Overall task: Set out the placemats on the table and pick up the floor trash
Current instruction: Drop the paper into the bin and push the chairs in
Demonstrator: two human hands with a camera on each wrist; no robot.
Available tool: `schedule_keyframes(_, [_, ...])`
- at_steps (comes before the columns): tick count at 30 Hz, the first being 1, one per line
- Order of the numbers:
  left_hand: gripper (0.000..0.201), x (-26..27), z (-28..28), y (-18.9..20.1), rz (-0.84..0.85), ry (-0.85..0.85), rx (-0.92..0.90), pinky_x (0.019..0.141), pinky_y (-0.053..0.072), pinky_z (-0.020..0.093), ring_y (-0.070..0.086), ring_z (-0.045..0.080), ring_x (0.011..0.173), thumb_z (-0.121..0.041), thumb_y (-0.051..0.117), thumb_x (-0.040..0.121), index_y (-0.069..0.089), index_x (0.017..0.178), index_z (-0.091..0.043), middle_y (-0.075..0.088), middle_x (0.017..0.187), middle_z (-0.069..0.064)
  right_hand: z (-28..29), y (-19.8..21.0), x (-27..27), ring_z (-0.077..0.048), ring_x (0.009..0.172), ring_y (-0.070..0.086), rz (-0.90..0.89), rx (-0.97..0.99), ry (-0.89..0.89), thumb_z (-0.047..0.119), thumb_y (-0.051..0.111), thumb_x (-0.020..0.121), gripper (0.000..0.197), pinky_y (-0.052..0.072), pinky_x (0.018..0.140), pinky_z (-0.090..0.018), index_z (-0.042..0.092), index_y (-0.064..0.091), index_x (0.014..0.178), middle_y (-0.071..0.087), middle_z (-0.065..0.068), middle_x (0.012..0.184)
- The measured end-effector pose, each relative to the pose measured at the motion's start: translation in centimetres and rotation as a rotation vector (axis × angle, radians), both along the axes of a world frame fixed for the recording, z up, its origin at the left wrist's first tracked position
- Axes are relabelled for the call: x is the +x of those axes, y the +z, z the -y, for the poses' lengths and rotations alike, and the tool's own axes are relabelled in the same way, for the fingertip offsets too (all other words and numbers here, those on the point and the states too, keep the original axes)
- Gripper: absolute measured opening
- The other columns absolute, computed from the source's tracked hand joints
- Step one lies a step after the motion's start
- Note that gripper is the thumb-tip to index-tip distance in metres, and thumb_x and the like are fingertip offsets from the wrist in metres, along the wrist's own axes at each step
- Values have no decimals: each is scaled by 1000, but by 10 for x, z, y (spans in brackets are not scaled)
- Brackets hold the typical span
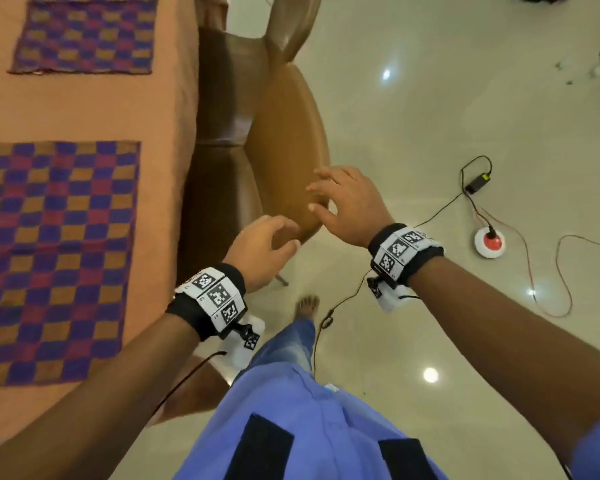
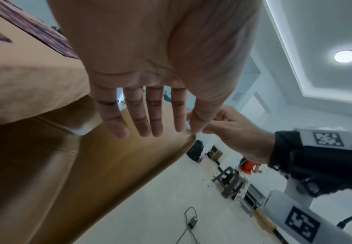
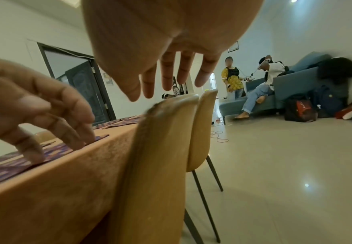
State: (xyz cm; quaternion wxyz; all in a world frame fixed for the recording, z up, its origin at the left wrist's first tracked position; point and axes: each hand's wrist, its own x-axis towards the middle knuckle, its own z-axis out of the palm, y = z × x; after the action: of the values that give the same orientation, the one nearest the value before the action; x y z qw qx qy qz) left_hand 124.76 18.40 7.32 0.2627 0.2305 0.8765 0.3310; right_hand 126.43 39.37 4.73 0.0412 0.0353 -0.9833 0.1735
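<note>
two checkered placemats lie flat on the table (image 1: 84,109), which is covered in an orange-tan cloth. near placemat (image 1: 54,261) is a woven check of purple, red and orange squares with a thin dark edge, lying close to the table's chair-side edge; far placemat (image 1: 84,32) has the same pattern, further up the table from the near one, a bare strip of cloth between them. tan chair (image 1: 284,150) is pushed in against the table's right edge, a second chair (image 1: 291,26) beyond it. left hand (image 1: 262,249) is over the tan chair's back at its near end, fingers loosely curled, holding nothing (contact with the chair back can't be told). right hand (image 1: 350,206) is just right of the left hand, over the chair back's outer edge, fingers spread and straight, nothing in it; in the right wrist view its fingertips (image 3: 166,85) are just above the chair top, not clearly touching. floor trash (image 1: 565,72): a few small dark specks on the pale glossy floor (image 1: 430,98), well away from the table, far right (too small to tell what they are). also on the floor, right of the tan chair: a red-and-white round button (image 1: 489,242) with cables and a small black adapter (image 1: 477,183).
</note>
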Motion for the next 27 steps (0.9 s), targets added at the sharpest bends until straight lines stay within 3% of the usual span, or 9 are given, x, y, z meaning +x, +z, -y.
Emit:
schedule_keyframes(3, [25,-38,-45,3,98,90,53,92,47,33,57,14,102,-27,61,90,60,114,-21,59,113,-1,-34,0,-49,-27,118,52,60,5,146,40,50,89,33,49,88,-48,21,68,110,58,-4,133])
schedule_keyframes(6, [19,-78,-84,0,53,108,46,87,51,40,59,17,91,-28,64,86,62,103,-19,59,99,0,-60,-6,-98,-29,115,54,37,35,305,38,44,92,35,51,84,-48,19,69,109,59,-7,130])
schedule_keyframes(9, [15,-117,-114,0,20,183,-5,78,50,39,55,17,80,-29,63,84,58,93,-19,53,88,-3,-80,-3,-147,-30,117,52,62,9,360,36,41,91,38,52,84,-49,20,68,112,57,-8,133])
schedule_keyframes(15, [11,-212,-155,2,-5,268,-41,67,43,29,52,11,75,-31,63,86,56,90,-24,51,86,-5,-124,3,-243,-30,118,52,66,-34,459,25,58,86,30,48,94,-42,19,67,115,58,-10,132])
schedule_keyframes(18, [16,-272,-182,2,-70,336,-60,71,45,29,53,11,78,-30,63,87,59,101,-23,53,91,-3,-166,-2,-312,-30,119,53,15,-4,522,29,60,86,33,46,98,-42,20,64,118,57,-10,132])
schedule_keyframes(23, [28,-354,-243,8,-131,466,-134,81,48,31,56,14,90,-31,63,87,59,113,-21,54,101,-3,-237,-3,-425,-27,116,55,-33,36,610,35,60,87,32,48,91,-41,22,64,116,61,-5,126])
schedule_keyframes(27, [30,-404,-298,11,-135,493,-305,79,49,36,55,19,87,-34,63,85,55,112,-23,49,100,-2,-273,2,-490,-24,125,50,9,101,647,43,53,90,34,36,103,-47,27,61,119,58,1,132])
